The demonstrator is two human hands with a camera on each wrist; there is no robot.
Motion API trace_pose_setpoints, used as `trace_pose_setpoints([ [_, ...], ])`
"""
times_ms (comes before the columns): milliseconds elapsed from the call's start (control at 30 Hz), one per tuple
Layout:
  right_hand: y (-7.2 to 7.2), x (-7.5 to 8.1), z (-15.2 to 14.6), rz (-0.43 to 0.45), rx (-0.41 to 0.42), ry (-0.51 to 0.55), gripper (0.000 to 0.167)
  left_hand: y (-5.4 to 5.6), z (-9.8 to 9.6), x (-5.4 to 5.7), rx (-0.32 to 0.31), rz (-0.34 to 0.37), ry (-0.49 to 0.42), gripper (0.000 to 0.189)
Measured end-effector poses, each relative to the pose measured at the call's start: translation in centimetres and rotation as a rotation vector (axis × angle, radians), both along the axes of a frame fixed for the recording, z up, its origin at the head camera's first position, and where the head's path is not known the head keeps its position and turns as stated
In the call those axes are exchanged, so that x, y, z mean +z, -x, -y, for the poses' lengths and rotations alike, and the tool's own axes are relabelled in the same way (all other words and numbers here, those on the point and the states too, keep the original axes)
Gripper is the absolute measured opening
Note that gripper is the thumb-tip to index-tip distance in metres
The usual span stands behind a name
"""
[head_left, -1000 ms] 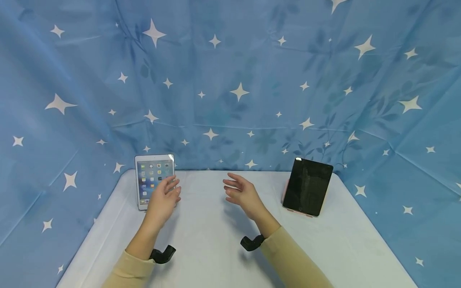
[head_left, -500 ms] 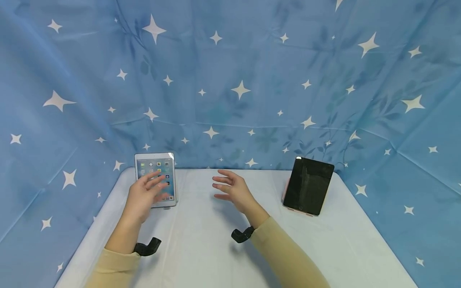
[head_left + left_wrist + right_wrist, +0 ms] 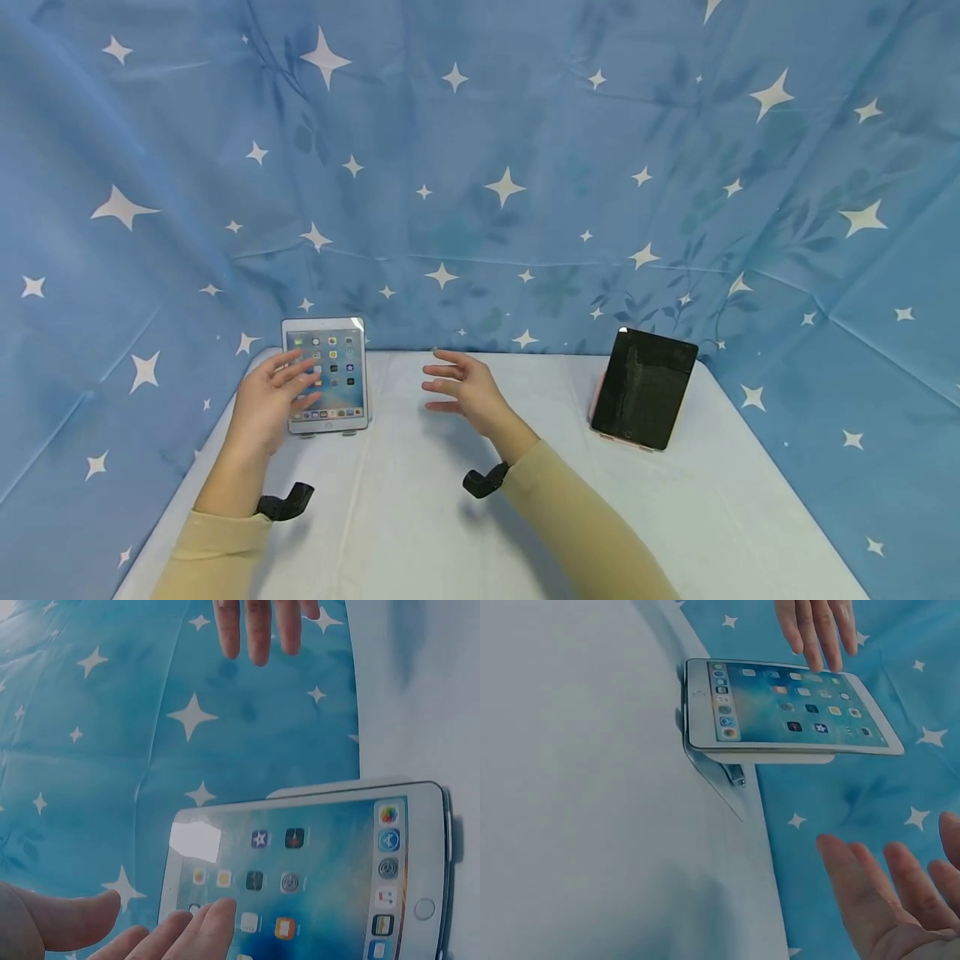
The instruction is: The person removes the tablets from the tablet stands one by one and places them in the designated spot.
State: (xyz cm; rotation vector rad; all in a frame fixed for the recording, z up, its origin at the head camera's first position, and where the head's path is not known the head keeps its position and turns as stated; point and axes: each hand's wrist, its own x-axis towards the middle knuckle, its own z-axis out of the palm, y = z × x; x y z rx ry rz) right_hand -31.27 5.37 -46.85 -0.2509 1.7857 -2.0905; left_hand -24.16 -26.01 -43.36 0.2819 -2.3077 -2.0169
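A white-framed tablet (image 3: 341, 367) with a lit screen of app icons leans on a stand at the table's back left. My left hand (image 3: 264, 404) hovers in front of its left side, fingers spread and holding nothing. In the left wrist view the fingers (image 3: 202, 930) overlap the tablet's screen; whether they touch it I cannot tell. My right hand (image 3: 468, 392) is in the air to the tablet's right, palm turned toward it, fingers extended and apart. The right wrist view shows the white tablet (image 3: 795, 709) on its stand, with the right hand (image 3: 900, 907) below.
A black tablet (image 3: 645, 387) with a dark screen leans on a pinkish stand at the back right. White cloth covers the table (image 3: 420, 517). A blue star-patterned curtain (image 3: 480, 125) hangs behind and along both sides. Each wrist wears a black camera mount (image 3: 288, 502).
My left hand has moved left across the lit tablet, uncovering more of its screen. My right hand has also shifted left and slightly up. Both tablets stay in place.
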Motion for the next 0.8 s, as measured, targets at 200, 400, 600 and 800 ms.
trace_pose_setpoints([
  [200,0.3,0.6,1.7,0.012,0.005,0.010,0.061,0.1,1.4,0.2,0.044,-0.004,-0.015,0.066],
  [400,0.8,1.4,3.6,0.018,-0.005,0.016,0.057,0.3,2.8,1.0,0.121,0.008,-0.079,0.064],
  [600,1.1,2.2,5.0,0.010,-0.015,0.003,0.056,1.2,4.0,1.3,0.164,0.015,-0.103,0.063],
  [800,1.6,2.8,6.1,0.002,-0.017,-0.007,0.056,2.0,5.0,1.3,0.154,0.025,-0.109,0.063],
])
